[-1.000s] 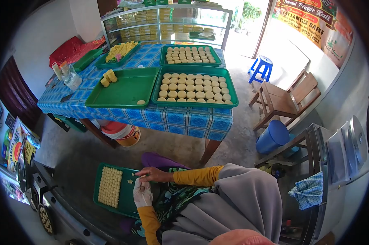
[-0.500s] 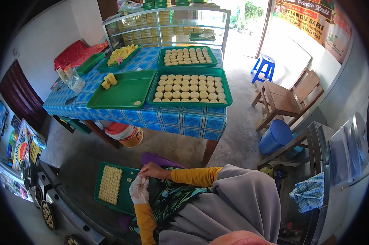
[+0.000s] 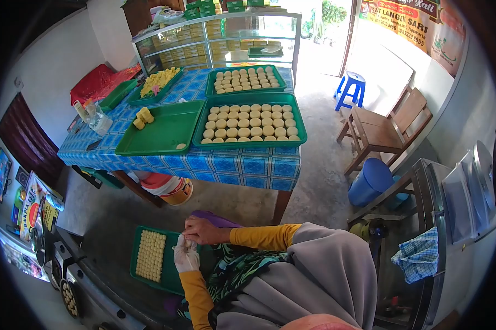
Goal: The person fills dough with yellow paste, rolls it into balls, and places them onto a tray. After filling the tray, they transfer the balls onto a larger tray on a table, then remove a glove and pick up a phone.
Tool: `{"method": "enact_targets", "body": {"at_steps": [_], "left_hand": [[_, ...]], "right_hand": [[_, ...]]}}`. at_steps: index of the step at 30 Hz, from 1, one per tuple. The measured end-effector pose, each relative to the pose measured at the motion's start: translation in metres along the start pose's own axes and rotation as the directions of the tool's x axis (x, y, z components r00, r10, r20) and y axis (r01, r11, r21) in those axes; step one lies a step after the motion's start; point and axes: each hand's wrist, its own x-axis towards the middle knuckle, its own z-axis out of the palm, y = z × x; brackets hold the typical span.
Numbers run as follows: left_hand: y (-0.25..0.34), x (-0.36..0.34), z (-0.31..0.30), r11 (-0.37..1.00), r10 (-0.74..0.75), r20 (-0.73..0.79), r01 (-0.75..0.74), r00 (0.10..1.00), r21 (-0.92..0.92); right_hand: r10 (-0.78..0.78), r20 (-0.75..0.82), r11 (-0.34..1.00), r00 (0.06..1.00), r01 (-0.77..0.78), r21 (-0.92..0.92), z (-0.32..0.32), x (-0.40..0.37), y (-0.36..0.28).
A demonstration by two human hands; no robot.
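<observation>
My left hand [image 3: 186, 256], in a whitish glove, is closed near the right end of a low green tray [image 3: 171, 269]. Just above and against it is my bare right hand [image 3: 199, 230], its fingers pinched together at the gloved fingertips. Whatever is between the two hands is too small and hidden to make out. Rows of small pale dough balls [image 3: 150, 256] fill the left part of that tray.
Beyond stands a blue-clothed table [image 3: 226, 170] with a tray of round cakes [image 3: 249, 144], a mostly bare green tray [image 3: 159, 144] and a tray of yellow pieces [image 3: 159, 81]. Pans [image 3: 69, 297] sit lower left; a wooden chair [image 3: 382, 126] and blue bin [image 3: 370, 183] stand right.
The view has shifted slightly. Both hands have moved a little left and remain together; small pale bits visible on the low tray beside them are now out of sight.
</observation>
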Motion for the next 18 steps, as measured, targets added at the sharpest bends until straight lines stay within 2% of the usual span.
{"method": "enact_targets", "body": {"at_steps": [1,2,4,8,10,11,13,14,16,18], "left_hand": [[0.001,-0.001,0.0,0.999,0.018,-0.034,-0.017,0.999,0.028],[-0.003,0.005,-0.008,0.999,0.018,-0.037,-0.017,0.999,0.028],[-0.014,0.027,-0.033,0.995,0.072,0.056,-0.076,0.996,0.072],[-0.011,0.015,-0.02,0.998,0.059,0.102,-0.06,0.993,0.009],[0.005,-0.013,0.01,0.986,-0.166,0.029,0.167,0.986,-0.02],[0.005,-0.013,0.008,0.986,-0.165,0.028,0.166,0.986,-0.018],[0.005,-0.014,0.002,0.991,-0.131,0.032,0.132,0.991,-0.03],[0.006,-0.014,0.002,0.991,-0.131,0.031,0.131,0.991,-0.028],[0.005,-0.017,0.002,0.995,-0.03,0.075,0.023,0.997,0.1],[0.004,-0.004,-0.01,0.997,-0.072,0.092,0.069,0.993,0.042]], "right_hand": [[0.078,-0.081,0.992,0.994,-0.07,0.101,0.004,-0.002,0.003],[0.08,-0.08,0.992,0.994,-0.072,0.104,0.005,-0.002,0.005],[0.294,0.043,0.915,0.955,-0.295,0.277,0.005,0.0,0.009],[0.284,0.09,0.912,0.954,-0.298,0.282,0.004,0.0,0.022],[0.177,0.107,0.958,0.978,-0.196,0.208,-0.002,0.003,0.027],[0.176,0.105,0.958,0.979,-0.195,0.209,-0.007,0.006,0.024],[0.011,0.186,0.986,0.982,-0.043,0.164,-0.017,0.007,0.015],[0.011,0.184,0.985,0.983,-0.042,0.165,-0.022,0.008,0.008],[-0.188,0.21,0.978,0.959,0.202,-0.045,-0.031,0.01,-0.01],[-0.2,0.206,0.97,0.958,0.223,-0.097,-0.037,0.01,-0.018]]}}
